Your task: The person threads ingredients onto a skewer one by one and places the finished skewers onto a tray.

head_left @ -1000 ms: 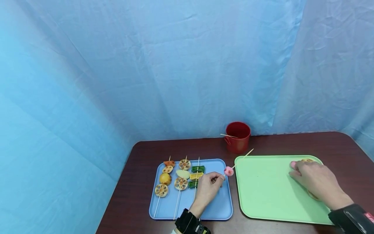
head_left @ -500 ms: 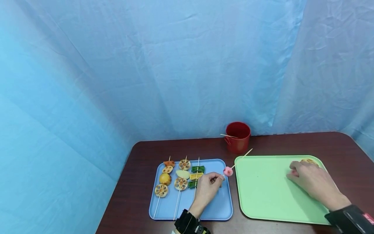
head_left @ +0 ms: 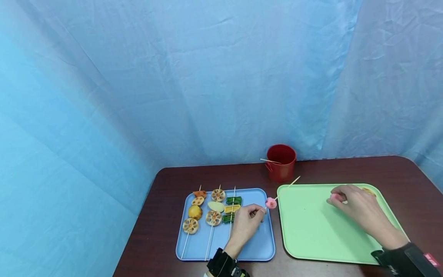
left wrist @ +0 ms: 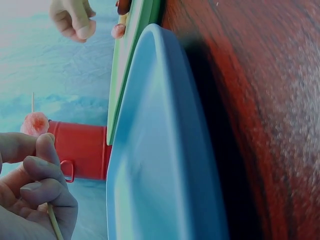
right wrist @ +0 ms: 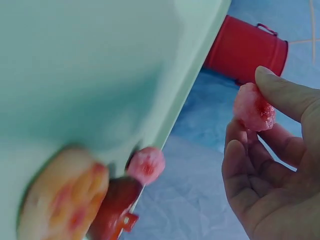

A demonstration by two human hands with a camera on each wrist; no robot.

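My left hand (head_left: 245, 223) pinches a wooden skewer (head_left: 292, 183) above the blue tray (head_left: 254, 250). One pink ball (head_left: 271, 203) is threaded on that skewer, just beyond the fingertips. Over the green tray (head_left: 311, 234), my right hand (head_left: 360, 209) is raised. Between its thumb and fingers it pinches a loose pink ball (right wrist: 250, 107), clear in the right wrist view. On the green tray lie another pink ball (right wrist: 146, 166), a lotus root slice (right wrist: 65, 197) and a glossy reddish-brown piece (right wrist: 117, 202); the right arm partly hides this area in the head view.
Finished-looking skewers lie on the blue tray's left, with lotus root slices (head_left: 213, 218), a yellow ball (head_left: 195, 212) and green pieces (head_left: 233, 200). A red pot (head_left: 282, 171) holding a thin stick (head_left: 270, 160) stands behind, near the dark table's (head_left: 187, 177) far edge.
My right hand has lifted a pink ball from the right side of the green tray and moved left with it. The left hand and its skewer stay nearly still.
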